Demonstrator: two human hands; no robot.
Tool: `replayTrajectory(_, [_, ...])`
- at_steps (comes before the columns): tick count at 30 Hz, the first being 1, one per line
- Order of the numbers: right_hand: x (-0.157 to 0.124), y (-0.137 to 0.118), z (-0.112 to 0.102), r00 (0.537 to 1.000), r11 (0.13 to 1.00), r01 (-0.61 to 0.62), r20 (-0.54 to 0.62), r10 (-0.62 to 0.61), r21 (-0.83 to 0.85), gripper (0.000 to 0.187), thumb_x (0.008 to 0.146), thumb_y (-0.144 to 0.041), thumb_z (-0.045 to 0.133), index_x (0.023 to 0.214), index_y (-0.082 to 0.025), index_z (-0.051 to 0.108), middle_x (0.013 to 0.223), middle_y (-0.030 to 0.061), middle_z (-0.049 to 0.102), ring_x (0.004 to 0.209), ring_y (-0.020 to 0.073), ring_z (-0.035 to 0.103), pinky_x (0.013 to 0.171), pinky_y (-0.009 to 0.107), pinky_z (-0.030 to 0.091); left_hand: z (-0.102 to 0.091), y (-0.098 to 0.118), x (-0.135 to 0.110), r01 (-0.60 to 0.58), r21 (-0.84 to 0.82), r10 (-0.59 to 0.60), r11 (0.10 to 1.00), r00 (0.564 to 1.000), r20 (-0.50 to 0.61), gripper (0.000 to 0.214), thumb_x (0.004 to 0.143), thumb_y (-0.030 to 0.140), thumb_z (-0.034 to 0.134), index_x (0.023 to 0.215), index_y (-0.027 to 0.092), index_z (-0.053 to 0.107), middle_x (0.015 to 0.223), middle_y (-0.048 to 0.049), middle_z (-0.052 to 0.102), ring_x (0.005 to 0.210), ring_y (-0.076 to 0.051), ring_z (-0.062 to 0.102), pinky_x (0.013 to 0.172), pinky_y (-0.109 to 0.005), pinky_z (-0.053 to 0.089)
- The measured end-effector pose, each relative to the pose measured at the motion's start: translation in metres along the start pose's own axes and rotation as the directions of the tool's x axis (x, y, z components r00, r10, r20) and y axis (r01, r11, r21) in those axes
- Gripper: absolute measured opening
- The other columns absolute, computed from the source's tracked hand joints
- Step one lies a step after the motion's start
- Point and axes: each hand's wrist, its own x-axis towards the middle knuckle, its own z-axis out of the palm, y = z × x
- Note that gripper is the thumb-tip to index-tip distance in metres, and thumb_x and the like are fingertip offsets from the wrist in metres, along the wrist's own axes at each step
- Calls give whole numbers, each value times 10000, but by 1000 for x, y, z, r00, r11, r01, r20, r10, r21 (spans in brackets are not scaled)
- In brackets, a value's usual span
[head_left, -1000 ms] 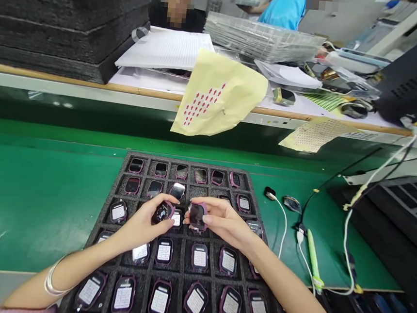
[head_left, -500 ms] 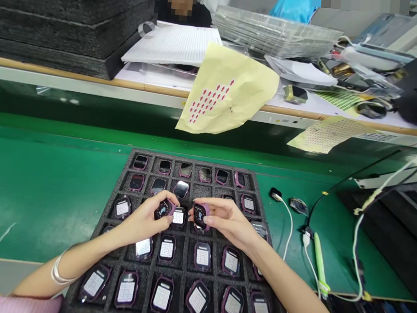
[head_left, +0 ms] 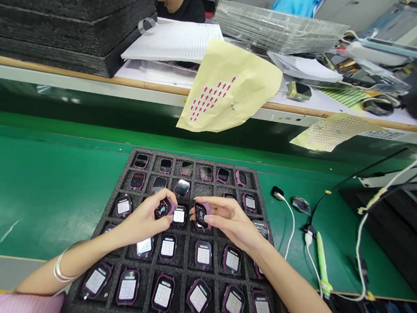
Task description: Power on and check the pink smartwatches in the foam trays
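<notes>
Over the middle of a black foam tray (head_left: 151,268), each of my hands grips one purple-cased smartwatch. My left hand (head_left: 150,217) pinches a smartwatch (head_left: 163,209) whose lit dial is tilted. Fingers and thumb of my right hand (head_left: 225,216) close on another smartwatch (head_left: 201,215), its screen also lit. The two held watches are apart, facing me at a slant. Below and around them, many more watches lie in the tray's compartments. The front rows have lit white screens, such as the watch (head_left: 167,245); the back rows look dark, like the watch (head_left: 166,165).
A shelf (head_left: 156,86) runs behind the tray, bearing stacked black foam (head_left: 52,21), papers and clear plastic trays (head_left: 278,28). A yellow sheet (head_left: 232,88) hangs over its edge. White cables (head_left: 292,227) and a green-handled tool (head_left: 321,259) lie at right. A person (head_left: 183,5) is beyond.
The camera view has shifted slightly. Both hands keep hold of their smartwatches in nearly the same position. The person behind the shelf has moved a little to the left.
</notes>
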Motion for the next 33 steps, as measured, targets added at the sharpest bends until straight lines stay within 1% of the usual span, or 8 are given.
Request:
replayTrajectory(1, [0, 0, 0, 1000, 1000, -5, 1, 5, -7, 366, 768, -167, 734, 1127, -197, 670, 969, 77, 730, 899, 187, 676, 821, 292, 472, 0, -1, 0, 3, 1, -3, 1000, 1000, 3, 181, 739, 116, 504, 906, 186, 495, 796, 13, 500, 688, -123, 490, 607, -222, 394])
replayTrajectory(4, [1, 1, 0, 1000, 1000, -15, 9, 16, -24, 383, 768, -183, 737, 1143, -192, 661, 951, 79, 729, 888, 194, 675, 812, 304, 473, 0, -5, 0, 30, -26, -29, 999, 999, 14, 204, 768, 141, 519, 960, 196, 481, 836, 19, 491, 554, -79, 426, 498, -198, 349])
replayTrajectory(7, [2, 4, 0, 1000, 1000, -10, -1, 10, -16, 389, 780, -188, 730, 1161, -203, 651, 982, 79, 724, 921, 195, 669, 853, 316, 459, 0, -8, 1, 35, -49, -34, 998, 999, 24, 220, 787, 155, 526, 995, 201, 472, 863, 20, 487, 489, -53, 373, 446, -188, 315])
replayTrajectory(13, [2, 5, -2, 999, 999, -25, -39, 24, -25, 379, 774, -173, 735, 1145, -205, 662, 988, 78, 725, 904, 179, 671, 842, 292, 459, 0, -5, 1, 37, -33, -35, 999, 999, 39, 190, 758, 102, 493, 928, 187, 481, 816, 22, 493, 550, -73, 417, 484, -184, 332])
replayTrajectory(19, [1, 3, -1, 1000, 1000, -17, -23, 16, -20, 363, 779, -181, 726, 1137, -202, 667, 967, 75, 726, 895, 186, 672, 828, 295, 463, -1, -7, 1, 43, -70, -42, 997, 999, 22, 190, 757, 109, 493, 923, 197, 462, 821, 34, 482, 437, -33, 337, 402, -175, 282])
replayTrajectory(25, [-1, 0, 1, 1000, 999, -10, -26, 9, -41, 364, 771, -182, 731, 1129, -205, 671, 949, 69, 726, 882, 180, 665, 778, 279, 473, -1, -9, 0, 55, -126, -53, 991, 998, 18, 181, 787, 140, 501, 947, 204, 447, 804, 38, 455, 428, -30, 368, 374, -165, 292])
replayTrajectory(29, [-8, -3, 6, 1000, 999, 0, 3, 0, -32, 362, 770, -198, 736, 1127, -209, 673, 937, 59, 726, 864, 174, 666, 777, 279, 481, -2, -4, -4, 23, -174, -24, 985, 1000, -3, 189, 807, 138, 504, 969, 208, 437, 780, 44, 436, 439, -29, 372, 391, -162, 309])
replayTrajectory(33, [-12, -5, 9, 1000, 1000, -1, 28, 2, -25, 355, 744, -191, 760, 1091, -202, 688, 949, 57, 723, 884, 183, 664, 794, 292, 492, -2, -1, -9, 0, -176, 5, 984, 1000, 27, 169, 798, 116, 523, 924, 196, 443, 758, 42, 435, 451, -26, 362, 403, -154, 319])
